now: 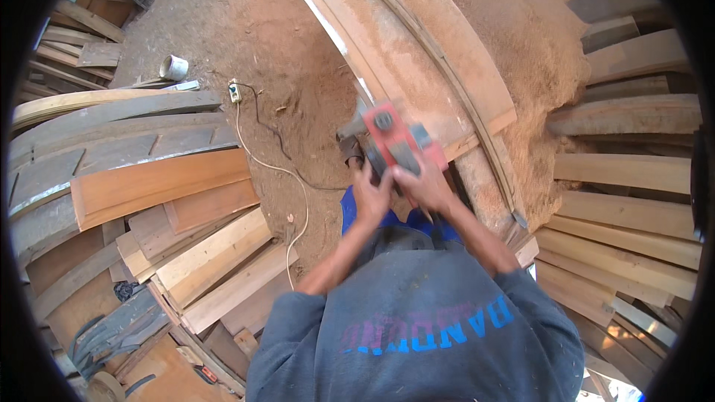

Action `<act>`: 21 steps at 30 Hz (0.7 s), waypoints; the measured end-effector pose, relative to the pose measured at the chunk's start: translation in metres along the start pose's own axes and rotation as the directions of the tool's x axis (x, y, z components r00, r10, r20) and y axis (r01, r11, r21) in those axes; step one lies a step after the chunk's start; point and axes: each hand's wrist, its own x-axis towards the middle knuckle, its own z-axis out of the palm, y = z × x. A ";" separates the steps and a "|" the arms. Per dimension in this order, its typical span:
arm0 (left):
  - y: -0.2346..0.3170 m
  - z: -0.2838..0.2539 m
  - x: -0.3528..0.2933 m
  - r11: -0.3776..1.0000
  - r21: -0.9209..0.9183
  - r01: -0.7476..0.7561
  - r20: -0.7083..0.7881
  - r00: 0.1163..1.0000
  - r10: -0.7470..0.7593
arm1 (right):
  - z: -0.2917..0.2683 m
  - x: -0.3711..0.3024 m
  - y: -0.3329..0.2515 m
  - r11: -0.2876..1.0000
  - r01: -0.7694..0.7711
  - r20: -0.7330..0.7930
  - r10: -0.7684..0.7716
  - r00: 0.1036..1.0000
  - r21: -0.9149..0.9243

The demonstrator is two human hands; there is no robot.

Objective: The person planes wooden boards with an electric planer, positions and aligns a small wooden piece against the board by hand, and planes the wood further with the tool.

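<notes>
Both left hand [370, 195] and right hand [427, 184] hold a red boxy power tool [393, 132], seemingly smoothing the dusty wooden board [387, 59] ahead; next calls for level pressure.

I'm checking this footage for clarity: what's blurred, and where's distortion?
Head view: red power tool motion-blurred, left hand and right hand soft; white tub looks sharper; corners go black; side planks look curved, perhaps partly lens distortion.

Red power tool [392, 131] was blurred; left hand [370, 195], right hand [426, 184] smeared (finger placement unclear); wide board [439, 37] ran past top edge.
</notes>
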 end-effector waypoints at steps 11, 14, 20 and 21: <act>-0.003 0.003 -0.037 0.990 0.019 0.137 0.019 0.990 -0.137 | 0.000 -0.034 0.012 0.996 -0.074 0.046 0.072 0.996 0.042; -0.006 -0.009 0.012 0.993 -0.025 0.116 -0.036 0.992 -0.117 | 0.003 0.015 -0.020 0.986 -0.154 0.099 0.148 0.984 0.057; -0.002 -0.049 0.139 0.985 -0.127 0.116 0.037 0.993 -0.112 | 0.021 0.136 -0.048 1.000 -0.024 0.058 0.024 0.998 0.005; -0.005 -0.056 0.160 0.985 -0.129 0.115 0.030 0.993 -0.112 | 0.022 0.157 -0.059 0.997 -0.074 0.099 0.074 0.992 0.000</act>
